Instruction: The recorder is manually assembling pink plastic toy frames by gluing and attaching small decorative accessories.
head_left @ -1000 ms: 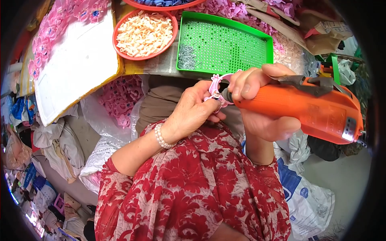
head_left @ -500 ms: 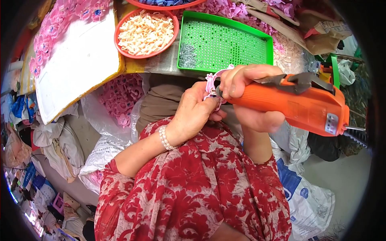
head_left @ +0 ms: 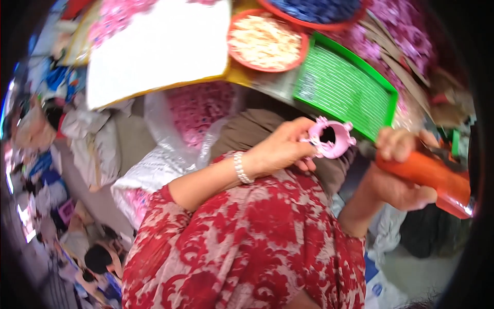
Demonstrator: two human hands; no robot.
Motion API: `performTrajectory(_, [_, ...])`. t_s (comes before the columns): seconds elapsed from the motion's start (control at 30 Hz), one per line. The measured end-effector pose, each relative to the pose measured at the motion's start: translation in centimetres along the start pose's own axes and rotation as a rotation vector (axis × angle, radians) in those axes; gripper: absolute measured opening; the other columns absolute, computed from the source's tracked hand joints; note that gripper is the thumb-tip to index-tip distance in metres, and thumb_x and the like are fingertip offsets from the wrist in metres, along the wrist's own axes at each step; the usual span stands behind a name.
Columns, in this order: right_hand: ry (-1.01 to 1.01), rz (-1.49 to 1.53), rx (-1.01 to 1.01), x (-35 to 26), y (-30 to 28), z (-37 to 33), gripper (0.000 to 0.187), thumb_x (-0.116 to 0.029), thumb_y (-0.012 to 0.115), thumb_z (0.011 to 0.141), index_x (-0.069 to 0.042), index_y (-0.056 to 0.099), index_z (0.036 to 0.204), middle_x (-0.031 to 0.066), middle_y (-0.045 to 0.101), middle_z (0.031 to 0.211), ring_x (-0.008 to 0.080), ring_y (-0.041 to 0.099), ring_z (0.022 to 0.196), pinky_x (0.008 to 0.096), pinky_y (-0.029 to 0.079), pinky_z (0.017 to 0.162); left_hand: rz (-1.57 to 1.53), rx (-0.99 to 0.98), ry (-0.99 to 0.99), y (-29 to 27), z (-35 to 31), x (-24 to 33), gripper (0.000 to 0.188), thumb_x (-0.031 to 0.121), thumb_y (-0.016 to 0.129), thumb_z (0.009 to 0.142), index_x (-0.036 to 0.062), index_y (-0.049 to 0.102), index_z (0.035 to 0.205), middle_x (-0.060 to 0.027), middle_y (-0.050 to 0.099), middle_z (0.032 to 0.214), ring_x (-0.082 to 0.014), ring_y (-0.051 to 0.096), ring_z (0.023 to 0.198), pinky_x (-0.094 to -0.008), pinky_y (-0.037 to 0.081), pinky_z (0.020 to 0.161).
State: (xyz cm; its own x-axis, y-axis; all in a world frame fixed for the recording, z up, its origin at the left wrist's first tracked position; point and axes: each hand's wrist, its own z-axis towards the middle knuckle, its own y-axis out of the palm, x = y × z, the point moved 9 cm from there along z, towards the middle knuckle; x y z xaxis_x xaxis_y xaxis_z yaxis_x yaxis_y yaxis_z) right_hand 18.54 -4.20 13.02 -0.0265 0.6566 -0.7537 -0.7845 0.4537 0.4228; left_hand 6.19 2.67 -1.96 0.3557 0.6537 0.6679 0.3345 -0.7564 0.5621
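Observation:
My left hand [head_left: 283, 148] pinches a pink plastic ring-shaped part [head_left: 339, 150] with small knobs round its rim, held above my lap. To the right, apart from the part, my right hand [head_left: 399, 167] is wrapped round an orange electric screwdriver [head_left: 429, 176]. Just beyond the two hands lies a green tray [head_left: 355, 87] with a perforated bottom and small metal screws [head_left: 307, 86] gathered at its left end. Motion blurs the picture, so the screwdriver's tip cannot be made out.
A red bowl of cream-coloured pieces [head_left: 304, 47] stands left of the tray, below a red bowl of dark blue pieces [head_left: 358, 19]. Further left is a white board [head_left: 159, 51] with pink parts at its far edge. A plastic bag of pink parts [head_left: 203, 110] lies under it.
The screwdriver has come away from the pink part and moved right with my right hand. The pink part has turned so its round opening shows. The whole view has swung, shifting the surroundings rightward.

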Motion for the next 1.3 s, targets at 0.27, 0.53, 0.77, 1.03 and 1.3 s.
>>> performTrajectory(0.27, [0.03, -0.071, 0.053, 0.9, -2.1, 0.1, 0.078, -0.063, 0.053, 0.077, 0.003, 0.046, 0.118, 0.0058, 0.049, 0.075, 0.0167, 0.045, 0.065, 0.0321, 0.036, 0.063, -0.04, 0.249, 0.036, -8.1, -4.2, -2.6, 0.033, 0.011, 0.054, 0.085, 0.0025, 0.048, 0.117, -0.0061, 0.061, 0.094, -0.011, 0.063, 0.069, -0.0201, 0.051, 0.061])
performTrajectory(0.53, [0.04, -0.072, 0.085, 1.2, -2.2, 0.3, 0.078, -0.062, 0.056, 0.076, 0.002, 0.042, 0.119, 0.0064, 0.048, 0.074, 0.0169, 0.045, 0.065, 0.0317, 0.036, 0.064, -0.104, 0.815, 0.257, -21.3, -10.7, -1.9, 0.034, 0.012, 0.058, 0.08, -0.001, 0.05, 0.11, -0.0085, 0.061, 0.093, -0.0154, 0.064, 0.071, -0.0237, 0.053, 0.059])
performTrajectory(0.77, [0.092, -0.104, 0.09, 2.3, -3.5, -0.2, 0.072, -0.056, 0.054, 0.079, 0.002, 0.037, 0.117, 0.0059, 0.042, 0.069, 0.0159, 0.041, 0.063, 0.0301, 0.033, 0.065, 0.64, 1.402, 0.149, -32.1, -13.5, -8.1, 0.043, 0.026, 0.068, 0.07, -0.0058, 0.059, 0.099, -0.0172, 0.065, 0.089, -0.0212, 0.063, 0.079, -0.0298, 0.051, 0.069])
performTrajectory(1.03, [0.104, -0.107, 0.089, 3.2, -4.5, 0.5, 0.07, -0.055, 0.052, 0.081, 0.004, 0.036, 0.117, 0.0062, 0.041, 0.069, 0.0153, 0.04, 0.062, 0.0284, 0.033, 0.063, 0.623, 1.102, 0.244, -25.3, -12.2, -2.8, 0.039, 0.027, 0.063, 0.073, -0.0072, 0.062, 0.091, -0.0205, 0.065, 0.084, -0.0256, 0.065, 0.075, -0.0343, 0.05, 0.069])
performTrajectory(1.3, [0.056, -0.195, 0.141, 2.4, -5.6, 0.7, 0.071, -0.052, 0.055, 0.082, 0.007, 0.037, 0.116, 0.0068, 0.04, 0.067, 0.0156, 0.039, 0.059, 0.0284, 0.034, 0.06, 0.707, 1.051, 0.181, -24.9, -11.0, -2.1, 0.037, 0.03, 0.062, 0.071, -0.0044, 0.063, 0.085, -0.0229, 0.064, 0.083, -0.0331, 0.063, 0.08, -0.0396, 0.049, 0.073])
